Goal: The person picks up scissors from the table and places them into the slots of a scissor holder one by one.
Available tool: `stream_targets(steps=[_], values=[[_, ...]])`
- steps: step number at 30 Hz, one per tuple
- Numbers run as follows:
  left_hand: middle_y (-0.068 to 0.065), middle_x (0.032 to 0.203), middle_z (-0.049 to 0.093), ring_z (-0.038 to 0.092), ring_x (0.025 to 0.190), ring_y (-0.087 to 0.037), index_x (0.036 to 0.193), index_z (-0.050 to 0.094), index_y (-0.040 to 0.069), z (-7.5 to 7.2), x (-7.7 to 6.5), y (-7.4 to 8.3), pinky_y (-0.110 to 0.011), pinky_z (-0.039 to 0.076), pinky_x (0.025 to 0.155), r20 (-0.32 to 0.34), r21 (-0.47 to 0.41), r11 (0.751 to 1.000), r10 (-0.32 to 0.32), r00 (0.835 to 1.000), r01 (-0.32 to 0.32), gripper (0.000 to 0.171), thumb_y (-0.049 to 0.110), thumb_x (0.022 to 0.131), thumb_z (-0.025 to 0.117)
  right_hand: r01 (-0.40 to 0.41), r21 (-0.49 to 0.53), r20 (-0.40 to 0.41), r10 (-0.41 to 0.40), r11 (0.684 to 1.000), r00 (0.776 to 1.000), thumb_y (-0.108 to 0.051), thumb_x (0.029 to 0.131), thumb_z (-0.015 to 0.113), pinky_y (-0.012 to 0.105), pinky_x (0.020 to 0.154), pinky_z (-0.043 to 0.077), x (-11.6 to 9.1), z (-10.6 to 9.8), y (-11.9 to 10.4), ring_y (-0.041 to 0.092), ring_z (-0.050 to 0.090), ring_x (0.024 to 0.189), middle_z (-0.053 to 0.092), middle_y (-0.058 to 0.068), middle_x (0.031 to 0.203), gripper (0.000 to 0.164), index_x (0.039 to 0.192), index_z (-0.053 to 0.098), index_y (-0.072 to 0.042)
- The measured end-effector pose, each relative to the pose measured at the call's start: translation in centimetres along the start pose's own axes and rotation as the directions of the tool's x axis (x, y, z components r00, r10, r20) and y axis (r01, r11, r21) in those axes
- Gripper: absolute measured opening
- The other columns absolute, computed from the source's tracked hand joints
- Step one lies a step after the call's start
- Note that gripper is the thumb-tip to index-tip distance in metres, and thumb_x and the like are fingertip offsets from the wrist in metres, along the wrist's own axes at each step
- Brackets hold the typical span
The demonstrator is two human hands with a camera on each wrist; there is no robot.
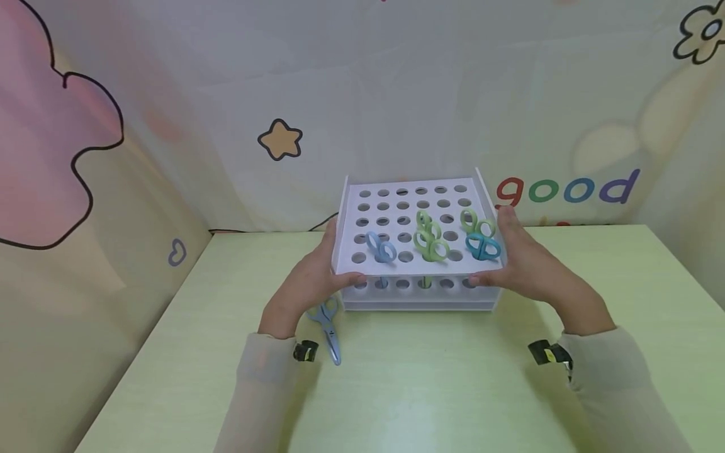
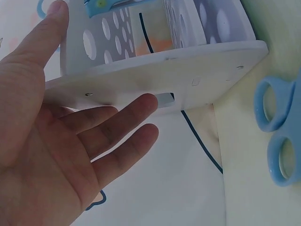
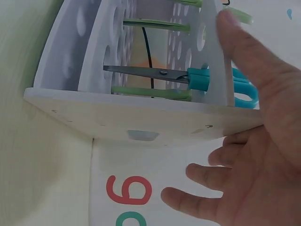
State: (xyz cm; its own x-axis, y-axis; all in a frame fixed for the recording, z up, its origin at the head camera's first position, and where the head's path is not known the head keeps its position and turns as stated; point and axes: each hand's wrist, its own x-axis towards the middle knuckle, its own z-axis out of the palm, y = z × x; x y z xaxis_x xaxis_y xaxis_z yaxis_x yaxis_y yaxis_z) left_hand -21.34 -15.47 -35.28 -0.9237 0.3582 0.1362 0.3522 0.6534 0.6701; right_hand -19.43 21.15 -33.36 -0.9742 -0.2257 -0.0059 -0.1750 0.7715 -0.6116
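A white rack [image 1: 419, 306] with rows of round holes stands on the table. My left hand [image 1: 308, 270] holds its left side, thumb over the front edge and fingers along the side panel. My right hand [image 1: 529, 267] holds the right side likewise, its thumb at the front edge. Scissors stand handles-up in the holes: a light blue pair [image 1: 388, 253], green scissors [image 1: 439, 250] near the middle, more green scissors [image 1: 486, 227] at the right, and a teal pair [image 3: 200, 80] with its blade between the shelves. Another light blue pair of scissors [image 1: 327, 327] lies on the table beside my left wrist.
The pale table [image 1: 419, 390] spreads in front of the rack. A printed cloth backdrop [image 1: 396, 94] hangs behind and at the sides. A dark cord [image 1: 323, 221] runs along the table's back edge behind the rack.
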Motion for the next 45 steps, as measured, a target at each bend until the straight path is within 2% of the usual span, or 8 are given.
stream_targets(steps=[2, 5, 11, 14, 20, 26, 33, 45], values=[[0.002, 0.113, 0.065, 0.065, 0.087, -0.019, 0.158, 0.004, 0.039, 0.1, 0.1, -0.2, -0.044, 0.050, 0.083, -0.001, -0.016, 1.000, 0.009, 1.000, -0.009, 0.113, 0.030, 0.082, 0.087, -0.001, -0.001, 0.003, 0.001, 1.000, 1.000, -0.055, 0.071, 0.088, 0.062, 0.104, 0.037, 0.1, 0.0, 0.0, 0.042, 0.040, 0.127, 0.032, 0.024, 0.148, 0.141, 0.161, -0.012, -0.013], [0.002, 0.112, 0.066, 0.065, 0.087, -0.019, 0.158, 0.006, 0.036, 0.3, 0.1, -0.4, -0.044, 0.050, 0.083, -0.006, -0.031, 0.999, 0.014, 1.000, -0.014, 0.113, 0.029, 0.081, 0.088, -0.005, -0.014, 0.000, 0.005, 1.000, 1.000, -0.055, 0.071, 0.088, 0.059, 0.096, 0.044, 0.1, 0.2, 0.1, 0.038, 0.048, 0.112, 0.044, 0.020, 0.131, 0.136, 0.161, -0.005, -0.014], [0.003, 0.118, 0.065, 0.064, 0.092, -0.020, 0.159, 0.007, 0.037, 0.4, -0.4, -0.9, -0.046, 0.049, 0.088, -0.006, -0.015, 1.000, -0.021, 1.000, 0.021, 0.113, 0.032, 0.080, 0.088, -0.024, -0.064, 0.017, 0.025, 0.998, 1.000, -0.055, 0.073, 0.087, 0.059, 0.096, 0.043, 0.1, 0.8, 0.0, 0.037, 0.048, 0.111, 0.045, 0.020, 0.135, 0.139, 0.161, -0.012, -0.013], [0.002, 0.134, 0.059, 0.060, 0.109, -0.022, 0.161, 0.009, 0.037, 0.2, -1.1, -1.4, -0.048, 0.046, 0.096, 0.009, 0.010, 0.997, -0.072, 0.997, 0.072, 0.109, 0.037, 0.083, 0.085, -0.034, -0.081, 0.030, 0.036, 0.996, 0.999, -0.060, 0.073, 0.084, 0.058, 0.094, 0.044, 0.0, 1.1, -0.1, 0.037, 0.049, 0.110, 0.045, 0.021, 0.137, 0.140, 0.161, -0.013, -0.012], [-0.008, 0.162, 0.033, 0.035, 0.144, -0.032, 0.164, 0.016, 0.017, -0.6, -2.9, -3.3, -0.053, 0.031, 0.112, 0.061, -0.002, 0.989, -0.149, 0.987, 0.150, 0.097, 0.052, 0.092, 0.071, -0.028, -0.097, 0.040, 0.032, 0.995, 0.999, -0.065, 0.073, 0.081, 0.056, 0.093, 0.044, -0.1, 1.1, -0.2, 0.037, 0.048, 0.109, 0.043, 0.023, 0.141, 0.140, 0.161, -0.014, -0.013], [-0.019, 0.156, 0.040, 0.040, 0.140, -0.039, 0.155, 0.034, -0.001, -1.1, -4.7, -6.2, -0.055, 0.033, 0.110, 0.102, -0.140, 0.983, -0.100, 0.990, 0.114, 0.069, 0.039, 0.104, 0.057, -0.016, -0.086, 0.056, 0.021, 0.996, 0.998, -0.065, 0.072, 0.081, 0.052, 0.091, 0.045, 0.0, 0.7, -0.5, 0.035, 0.050, 0.106, 0.047, 0.023, 0.137, 0.140, 0.161, -0.013, -0.012], [-0.021, 0.140, 0.057, 0.054, 0.128, -0.038, 0.142, 0.053, -0.005, -1.2, -5.1, -9.2, -0.050, 0.041, 0.103, 0.120, -0.274, 0.954, -0.090, 0.989, 0.120, 0.043, 0.009, 0.102, 0.060, -0.035, -0.033, 0.059, 0.037, 0.999, 0.998, -0.061, 0.073, 0.083, 0.054, 0.094, 0.046, 0.1, 0.2, -0.7, 0.036, 0.050, 0.110, 0.047, 0.021, 0.137, 0.140, 0.160, -0.017, -0.017], [-0.021, 0.136, 0.058, 0.052, 0.127, -0.039, 0.137, 0.057, -0.005, -0.8, -4.9, -10.5, -0.053, 0.041, 0.103, 0.189, -0.165, 0.974, -0.123, 0.974, 0.155, 0.044, 0.001, 0.095, 0.064, -0.052, -0.045, 0.065, 0.055, 0.998, 0.996, -0.066, 0.072, 0.081, 0.058, 0.097, 0.043, -0.1, -0.3, -0.3, 0.038, 0.049, 0.112, 0.043, 0.024, 0.142, 0.142, 0.160, -0.018, -0.015]])
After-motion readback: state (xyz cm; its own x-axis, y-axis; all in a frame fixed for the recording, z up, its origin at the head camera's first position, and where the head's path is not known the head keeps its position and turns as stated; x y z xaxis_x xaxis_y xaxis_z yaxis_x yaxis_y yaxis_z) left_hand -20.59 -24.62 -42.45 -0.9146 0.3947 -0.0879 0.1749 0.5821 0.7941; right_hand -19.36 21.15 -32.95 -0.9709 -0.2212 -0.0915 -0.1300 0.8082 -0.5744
